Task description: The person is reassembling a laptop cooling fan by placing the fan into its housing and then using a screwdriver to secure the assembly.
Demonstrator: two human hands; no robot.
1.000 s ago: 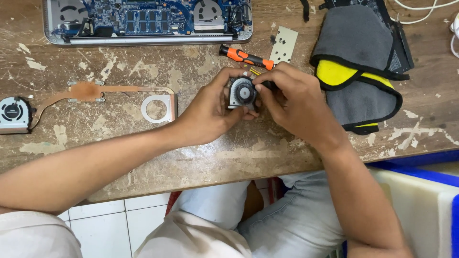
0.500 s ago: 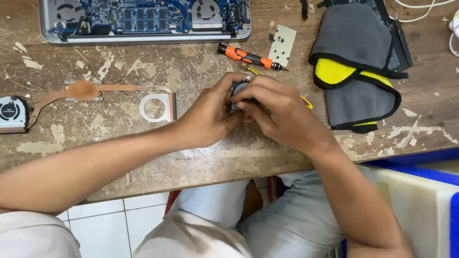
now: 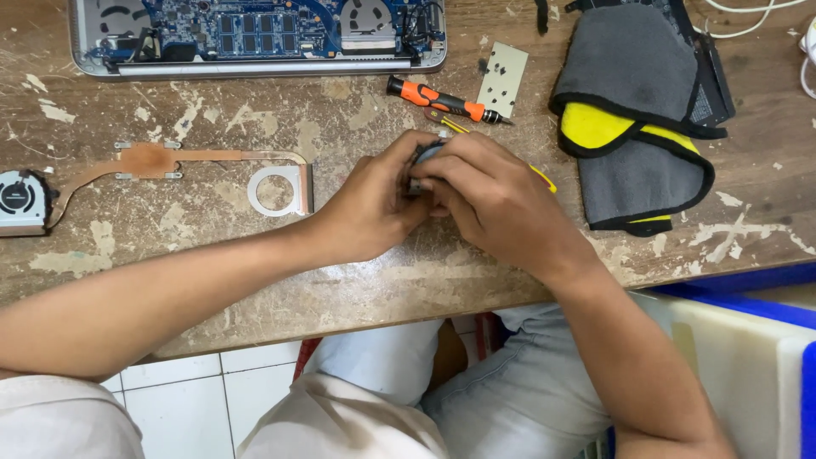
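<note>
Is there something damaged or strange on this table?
Yes. The wooden table is worn, with pale patches scattered across it. The open laptop lies with its circuit board bare, and a copper heat pipe lies apart from it.

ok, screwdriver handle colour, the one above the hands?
Orange with black sections on the screwdriver; the head view shows it clearly.

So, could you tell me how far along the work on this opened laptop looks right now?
Done: the laptop lies open with its board exposed, and the copper heat pipe with one fan is out on the table. In hand: both the left hand and right hand close around a second small fan, mostly hidden. Left: those parts remain off the laptop; the orange screwdriver lies unused.
</note>
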